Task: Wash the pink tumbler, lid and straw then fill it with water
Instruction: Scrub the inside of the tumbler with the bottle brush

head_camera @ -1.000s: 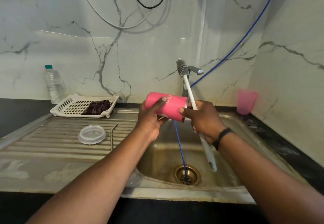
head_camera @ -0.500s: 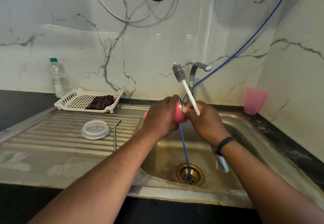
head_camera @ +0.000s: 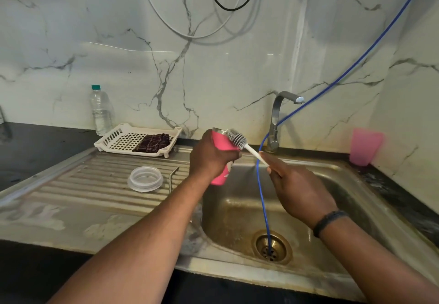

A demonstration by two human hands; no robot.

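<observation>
We grip the pink steel-rimmed tumbler [head_camera: 222,151] in our left hand [head_camera: 209,158] above the sink's [head_camera: 356,185] left edge, mouth tilted toward eleven o'clock. Our right hand [head_camera: 294,189], at four o'clock, pinches the white-handled grey bottle brush [head_camera: 240,141], bristles at the rim.

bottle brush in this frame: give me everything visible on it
The bottle brush has a grey head of short ribbed bristles, rubbery-looking, on a thin white plastic-looking stem. It slants down to the right, its head against the tumbler at the metal rim, outside the opening as far as can be seen. The right hand pinches the stem; the lower handle is hidden behind that hand. The left hand grips the tumbler above the sink.
</observation>
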